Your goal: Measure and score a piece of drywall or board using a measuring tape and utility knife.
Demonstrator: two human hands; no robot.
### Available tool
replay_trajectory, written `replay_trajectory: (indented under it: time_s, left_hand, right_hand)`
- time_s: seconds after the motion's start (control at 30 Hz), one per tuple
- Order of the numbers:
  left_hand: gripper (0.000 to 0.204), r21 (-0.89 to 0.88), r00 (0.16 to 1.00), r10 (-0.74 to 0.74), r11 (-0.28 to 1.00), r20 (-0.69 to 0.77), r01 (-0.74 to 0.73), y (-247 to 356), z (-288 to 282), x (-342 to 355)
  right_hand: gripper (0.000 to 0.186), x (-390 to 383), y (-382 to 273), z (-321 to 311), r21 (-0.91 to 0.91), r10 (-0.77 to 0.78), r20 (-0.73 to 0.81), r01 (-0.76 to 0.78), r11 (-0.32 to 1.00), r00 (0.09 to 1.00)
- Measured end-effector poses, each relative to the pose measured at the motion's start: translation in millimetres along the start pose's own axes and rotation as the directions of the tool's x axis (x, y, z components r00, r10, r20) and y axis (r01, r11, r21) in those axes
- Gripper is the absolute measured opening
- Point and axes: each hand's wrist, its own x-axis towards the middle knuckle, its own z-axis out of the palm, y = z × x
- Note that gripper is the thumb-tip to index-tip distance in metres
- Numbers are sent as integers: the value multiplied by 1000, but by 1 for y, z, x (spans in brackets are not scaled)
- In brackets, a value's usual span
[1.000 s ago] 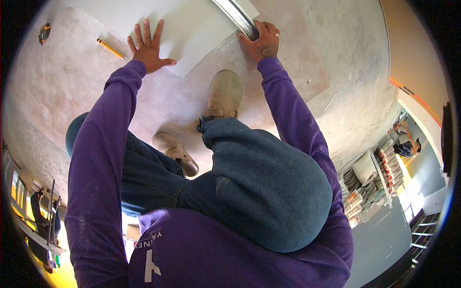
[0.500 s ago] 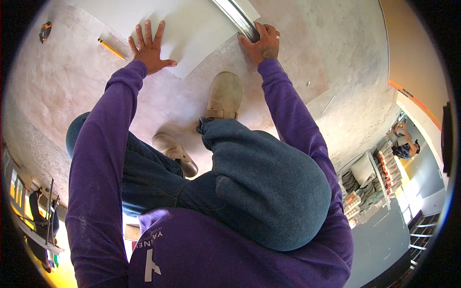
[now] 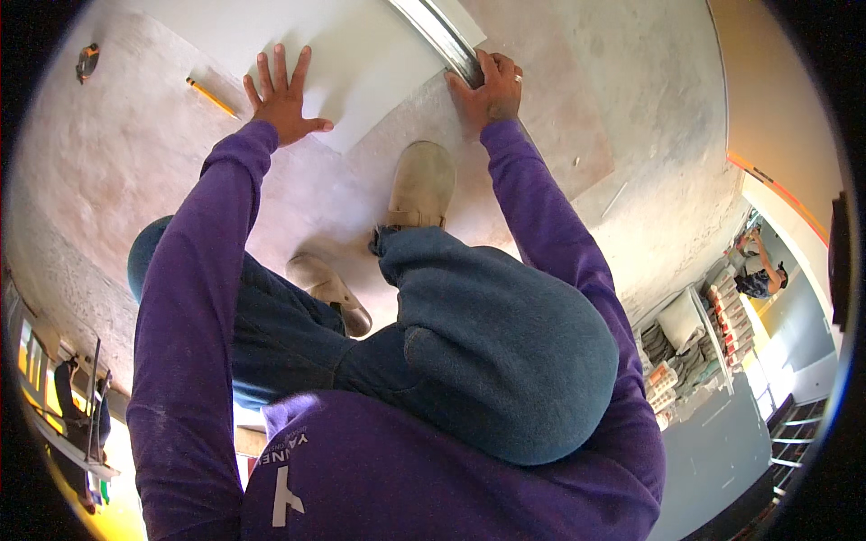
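Observation:
My left hand [image 3: 287, 99] lies flat with its fingers spread on a pale, smooth board [image 3: 379, 72] on the floor. At the board's right part runs a shiny metal profile [image 3: 437, 32], long and channel-like, its far end cut off by the upper rim. My right hand [image 3: 490, 95] grips its near end, thumb on the left side and fingers on the right. To the left of my left hand is a yellow pencil [image 3: 212, 96]. Farther left sits a small dark and orange tool [image 3: 87, 62], perhaps a tape measure.
My shoes [image 3: 422, 185] stand on the dusty floor [image 3: 667, 99] close to the board's near corner. At the right, a shelf [image 3: 708, 338] holds stacked goods, and a person [image 3: 765, 275] is beyond it. Another person [image 3: 68, 388] is at the far left.
The view has shifted slightly, so hands and board appear a little lower. My left hand stays spread and my right hand keeps its hold on the metal profile.

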Motion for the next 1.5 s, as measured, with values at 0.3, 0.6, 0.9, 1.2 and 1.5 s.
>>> replay_trajectory:
  time_s: [0.3,0.6,0.9,1.2,1.5]
  left_hand:
    - [127,6,996,-31,1000,85,30,2,-12,-2]
    - [129,44,983,-67,997,172,60,7,-26,1]
    - [129,27,973,-80,997,217,76,8,-37,-9]
    - [131,-38,981,-48,998,190,56,-2,-59,-10]
    - [135,-120,989,40,993,143,-22,3,-38,-11]
  right_hand:
    - [50,-3,-10,-6,55,-85,-8,86,995,996]
    - [32,1,-10,-5,-27,-174,-32,174,984,984]
    - [29,1,-26,-25,-141,-195,86,206,968,977]
    - [32,28,-35,-30,-68,-138,175,151,986,975]
    - [62,34,-44,-52,-179,122,390,-54,982,913]
